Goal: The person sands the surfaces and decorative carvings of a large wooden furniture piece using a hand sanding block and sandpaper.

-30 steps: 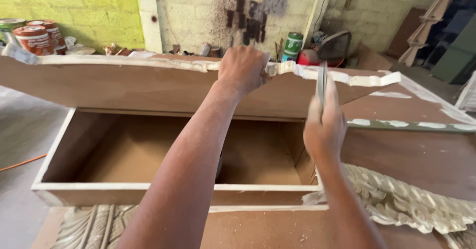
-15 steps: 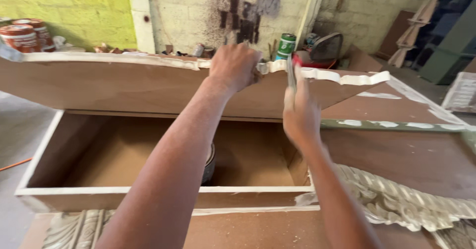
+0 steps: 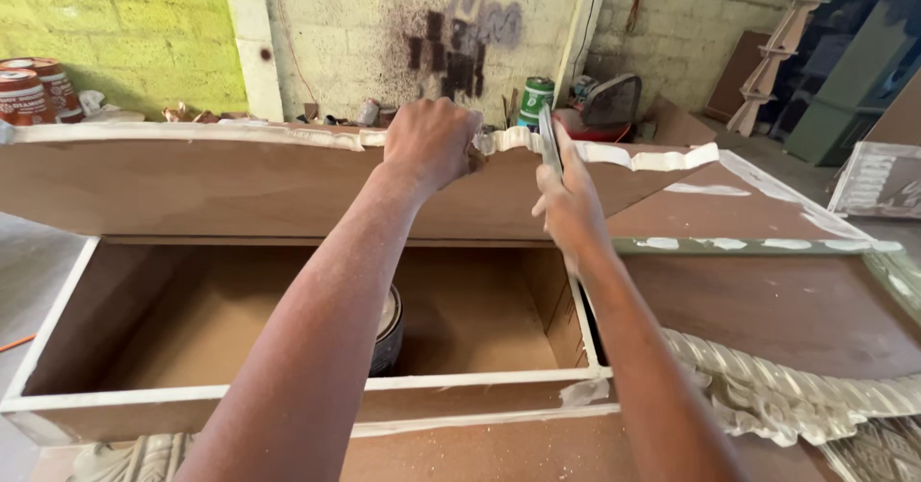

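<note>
The wooden cabinet piece [image 3: 240, 194] stands tilted upright at the back of the open box frame [image 3: 288, 386], its top edge lined with white carved moulding [image 3: 633, 159]. Since a second ago the right hand [image 3: 566, 204], grip closed round a thin blade [image 3: 549, 141], has risen to the moulding beside the left hand [image 3: 432, 141], fisted on that edge. A tin [image 3: 389, 329] sits inside the box; paint cans [image 3: 38, 89] stand behind.

Workshop with painted block walls, daylight from the right.
Yellow-green block wall [image 3: 115, 31] at left, bare grey block wall [image 3: 384, 31] with dark paint stains behind; paint cans [image 3: 34, 89] on the left, green can [image 3: 535, 101] by the wall, boards [image 3: 767, 60] leaning right, grey concrete floor [image 3: 29, 261].
</note>
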